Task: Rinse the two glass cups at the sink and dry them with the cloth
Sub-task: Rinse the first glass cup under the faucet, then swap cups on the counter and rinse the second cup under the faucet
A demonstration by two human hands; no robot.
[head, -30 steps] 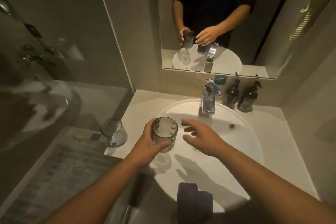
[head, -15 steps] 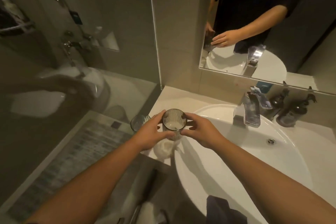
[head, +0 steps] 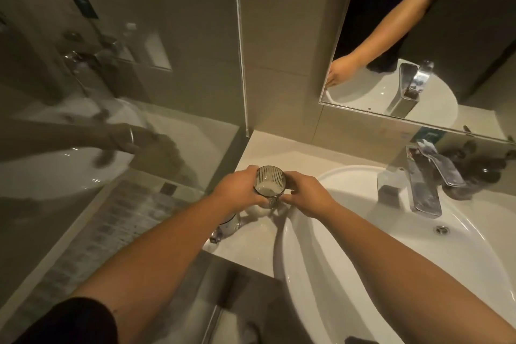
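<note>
we've got the ribbed glass cup (head: 269,183) pinched between both hands, left hand (head: 237,190) wrapped on its left side and right hand (head: 307,198) closed on the right, so each grip is clamped on the cup. it hangs upright over the counter (head: 251,240) just left of the sink (head: 363,260) rim, not under the faucet (head: 421,187). our take for doing this bit well: keep it level, slide it right until it's over the basin, then free one hand for the tap. the cup itself is smoky grey with vertical ribs and a pale bottom; can't tell if that's water. second cup (head: 230,223) sits on the counter, mostly hidden under the left wrist.
</note>
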